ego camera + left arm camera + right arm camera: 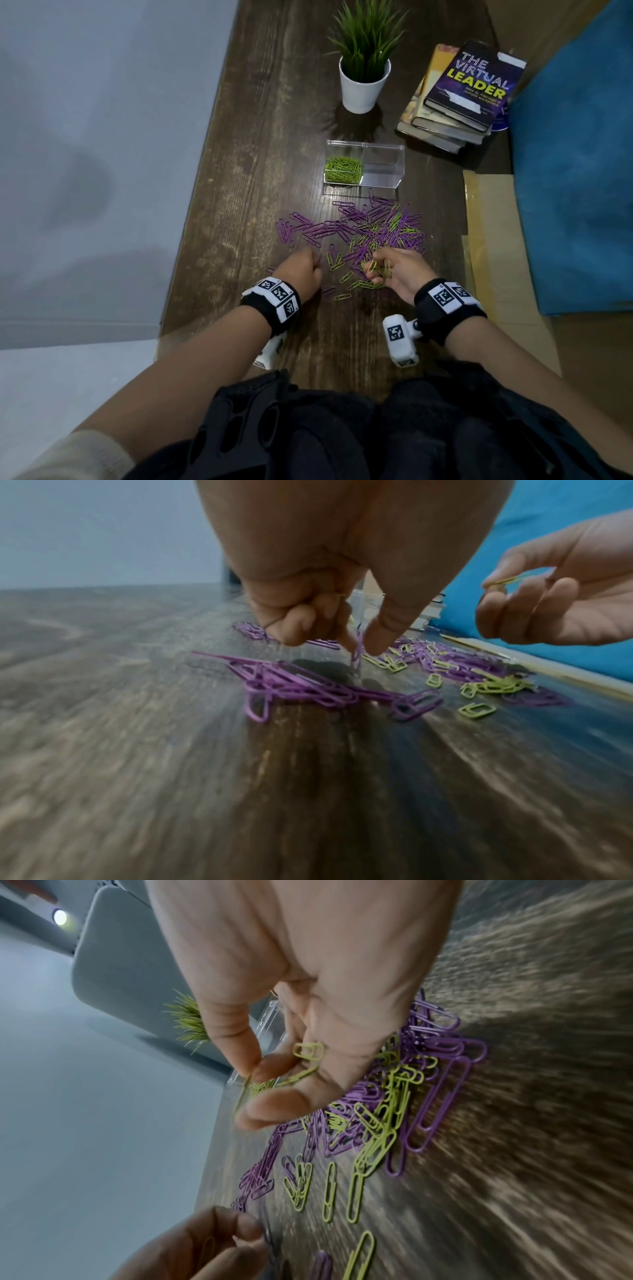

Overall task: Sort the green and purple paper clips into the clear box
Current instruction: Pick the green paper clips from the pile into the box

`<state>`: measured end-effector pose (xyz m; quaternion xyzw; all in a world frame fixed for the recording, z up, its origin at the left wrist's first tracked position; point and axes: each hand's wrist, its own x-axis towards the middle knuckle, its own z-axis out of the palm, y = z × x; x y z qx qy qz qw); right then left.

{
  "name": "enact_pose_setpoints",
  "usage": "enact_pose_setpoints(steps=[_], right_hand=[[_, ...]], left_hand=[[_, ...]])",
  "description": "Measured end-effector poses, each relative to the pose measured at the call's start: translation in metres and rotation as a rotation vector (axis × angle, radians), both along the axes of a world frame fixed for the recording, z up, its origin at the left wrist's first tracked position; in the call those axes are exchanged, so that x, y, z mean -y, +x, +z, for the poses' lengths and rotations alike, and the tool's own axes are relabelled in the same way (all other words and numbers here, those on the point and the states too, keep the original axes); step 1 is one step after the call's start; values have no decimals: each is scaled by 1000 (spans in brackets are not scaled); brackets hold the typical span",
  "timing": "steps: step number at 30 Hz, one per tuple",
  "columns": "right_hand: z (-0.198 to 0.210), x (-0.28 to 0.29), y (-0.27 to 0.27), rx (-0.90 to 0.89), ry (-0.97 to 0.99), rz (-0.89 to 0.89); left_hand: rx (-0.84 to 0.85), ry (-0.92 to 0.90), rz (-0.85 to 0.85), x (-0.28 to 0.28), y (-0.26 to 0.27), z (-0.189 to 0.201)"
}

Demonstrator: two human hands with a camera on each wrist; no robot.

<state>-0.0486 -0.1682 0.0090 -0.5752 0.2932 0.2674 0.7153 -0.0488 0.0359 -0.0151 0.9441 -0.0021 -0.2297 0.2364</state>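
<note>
Two compartments in the clear box (365,165), long axis across the desk (260,164): left one held green clips (343,169), right one looked empty. Box sat straight ahead of both hands, beyond the mixed pile (373,229), nearer the right hand's line than the left's.

Pile lay between box and hands; purple clips (310,229) spread to the left side, greens clustered near the right.

Right hand (399,272) was palm-up just at the pile's near edge, fingers curled round several green clips (307,1051), thumb and forefinger pinching one more. Judged next move: carry forward and slightly left to the green compartment.

Left hand (301,274) was knuckles-up, thumb and forefinger pinching a purple clip (357,653) hanging roughly vertical, just above the desk. Its target, the right compartment, lay forward and to the right, across the right hand's path.
</note>
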Motion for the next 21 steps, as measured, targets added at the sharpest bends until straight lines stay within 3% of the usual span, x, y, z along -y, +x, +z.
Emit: enact_pose_setpoints(steps=[6, 9, 14, 18, 21], right_hand=[[-3, -4, -6, -35, -36, 84], [-10, -6, -7, -20, -152, 172], [-20, -11, -10, 319, -725, 681], [-32, -16, -11, 546, -865, 956], [-39, -17, -10, 593, -903, 1016]], left_hand=[[71, 32, -49, 12, 0, -8], [85, 30, -67, 23, 3, -16], [60, 29, -7, 31, 8, -24], [65, 25, -11, 34, 7, -26], [62, 48, -20, 31, 6, -28]])
